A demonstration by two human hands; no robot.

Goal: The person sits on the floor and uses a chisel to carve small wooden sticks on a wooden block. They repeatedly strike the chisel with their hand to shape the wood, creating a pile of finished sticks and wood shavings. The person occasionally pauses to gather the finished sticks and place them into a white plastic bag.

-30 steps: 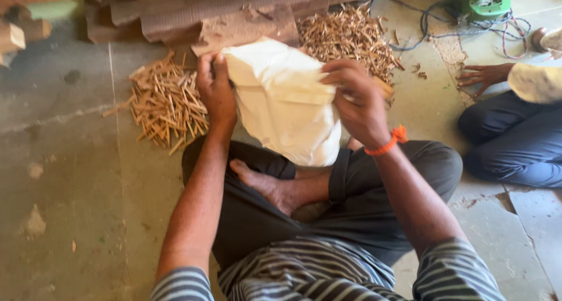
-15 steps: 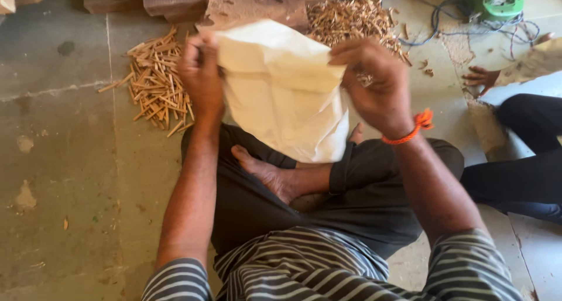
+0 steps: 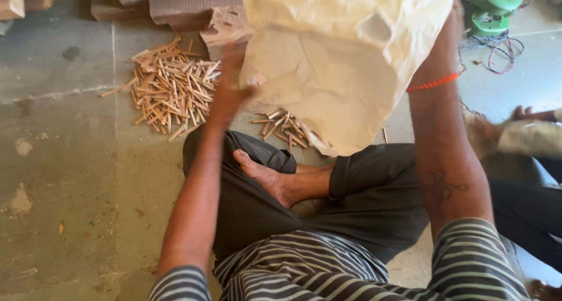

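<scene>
Head view shows the right hand (image 3: 453, 17) gripping the raised paper bag (image 3: 345, 61), left hand (image 3: 231, 93) released at nine o'clock; one-handed, the bag could slip or tear.

floor (image 3: 70, 178): grey concrete, stained, cracked | boards (image 3: 164, 2): stacked, top centre | green machine (image 3: 494, 5): upper right | light: daylight

We see a large cream paper bag (image 3: 345, 61), creased and crumpled, raised in front of us with its upper edge leaving the frame. Its lower corner hangs just above the crossed legs. Beyond it, short light-brown wooden sticks (image 3: 170, 90) lie in a loose heap on the concrete floor, with a smaller scatter just below the bag.
</scene>
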